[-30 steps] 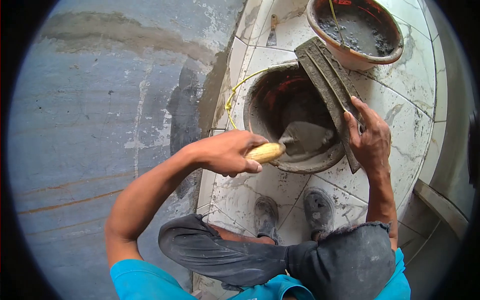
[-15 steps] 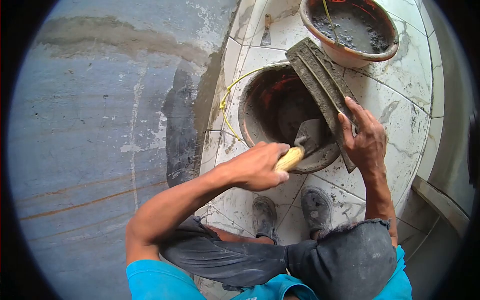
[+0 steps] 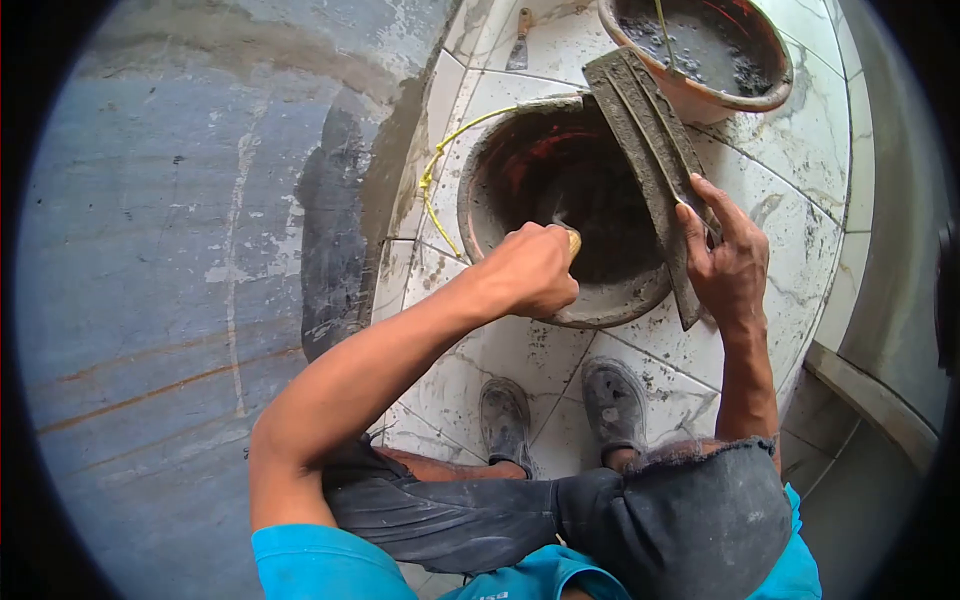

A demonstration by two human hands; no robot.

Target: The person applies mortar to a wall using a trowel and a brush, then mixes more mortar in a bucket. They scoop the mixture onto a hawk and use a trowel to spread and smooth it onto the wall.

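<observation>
My left hand [image 3: 538, 268] is closed round the yellow handle [image 3: 574, 246] of a trowel, over the near rim of a mortar-stained bucket [image 3: 478, 235]. The trowel's blade reaches down into the bucket's dark inside and is mostly hidden. A long, grey, mortar-coated plastering float [image 3: 640, 135] with raised ribs slants across the bucket's right side. My right hand [image 3: 730, 255] grips this float near its lower end, thumb and fingers at its right edge. The float's grip is mostly covered by my hand.
Behind stands a second bucket [image 3: 690, 100] of wet grey mix. A putty knife [image 3: 520, 38] lies on the splattered tiled floor [image 3: 800, 190]. The bucket's yellow cord handle [image 3: 427, 182] hangs left. A patched blue-grey wall [image 3: 170, 250] is left; my shoes [image 3: 613, 402] are just below the bucket.
My left hand has moved up and left and turned, lowering the trowel blade deeper into the bucket. The float stays tilted over the bucket's right side. The whole view has shifted slightly.
</observation>
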